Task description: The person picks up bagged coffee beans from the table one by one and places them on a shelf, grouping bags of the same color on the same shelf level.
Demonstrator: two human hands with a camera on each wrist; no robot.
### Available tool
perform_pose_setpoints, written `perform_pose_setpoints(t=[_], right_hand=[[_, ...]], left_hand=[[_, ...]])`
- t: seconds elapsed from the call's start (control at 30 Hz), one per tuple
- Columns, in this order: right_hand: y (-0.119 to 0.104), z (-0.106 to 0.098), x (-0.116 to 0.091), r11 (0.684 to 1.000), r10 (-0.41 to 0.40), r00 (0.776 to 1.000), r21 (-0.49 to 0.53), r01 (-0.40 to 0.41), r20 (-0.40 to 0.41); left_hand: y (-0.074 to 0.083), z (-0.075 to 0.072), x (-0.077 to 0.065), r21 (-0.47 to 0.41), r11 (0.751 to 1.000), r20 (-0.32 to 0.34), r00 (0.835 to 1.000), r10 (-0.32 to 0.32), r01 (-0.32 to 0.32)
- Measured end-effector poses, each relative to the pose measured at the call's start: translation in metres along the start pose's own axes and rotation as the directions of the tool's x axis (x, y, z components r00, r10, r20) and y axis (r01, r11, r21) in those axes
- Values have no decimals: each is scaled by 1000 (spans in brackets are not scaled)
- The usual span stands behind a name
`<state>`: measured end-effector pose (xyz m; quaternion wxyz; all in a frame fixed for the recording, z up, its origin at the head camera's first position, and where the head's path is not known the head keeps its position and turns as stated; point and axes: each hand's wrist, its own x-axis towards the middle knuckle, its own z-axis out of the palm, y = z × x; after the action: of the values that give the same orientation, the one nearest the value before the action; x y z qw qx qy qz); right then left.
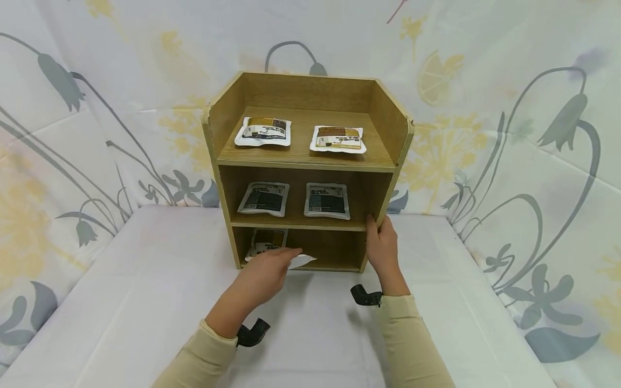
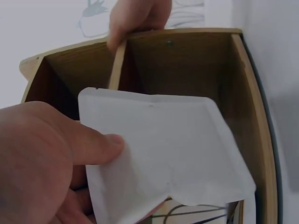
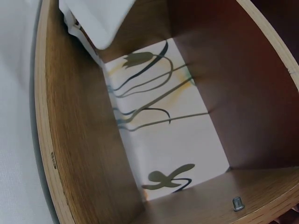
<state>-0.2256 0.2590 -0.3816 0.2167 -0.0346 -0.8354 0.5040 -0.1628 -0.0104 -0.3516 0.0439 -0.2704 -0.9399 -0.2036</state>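
Note:
My left hand (image 1: 264, 275) pinches a white flat pouch (image 2: 154, 140) by its edge, thumb on its plain face, in front of the bottom compartment of a wooden shelf (image 1: 310, 225). In the head view only a sliver of that pouch shows past the fingers. My right hand (image 1: 382, 245) grips the shelf's right side panel near the middle board. Behind the left hand, another pouch (image 1: 268, 240) leans in the bottom compartment at the left. In the right wrist view, a white pouch corner (image 3: 103, 23) reaches into the compartment; the right hand itself is outside that view.
Two pouches with brown and yellow labels, one left (image 1: 264, 131) and one right (image 1: 338, 139), lie on the top shelf. Two dark-labelled pouches, left (image 1: 264, 199) and right (image 1: 327, 201), lean on the middle shelf. A flower-printed cloth (image 1: 485, 134) hangs behind; white cloth covers the table (image 1: 145, 302).

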Motion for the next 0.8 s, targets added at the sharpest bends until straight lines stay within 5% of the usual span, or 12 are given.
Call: perform_pose_setpoints(t=[0.3,0.8], right_hand=[[2,-2,3,1000,-20,1000,2,20,-7],[2,1,2,1000,13,1000,6,-13,11]], left_hand=[[2,15,20,25,997,-51,996,76,-74],[5,45,45,146,984,23,994,103,-106]])
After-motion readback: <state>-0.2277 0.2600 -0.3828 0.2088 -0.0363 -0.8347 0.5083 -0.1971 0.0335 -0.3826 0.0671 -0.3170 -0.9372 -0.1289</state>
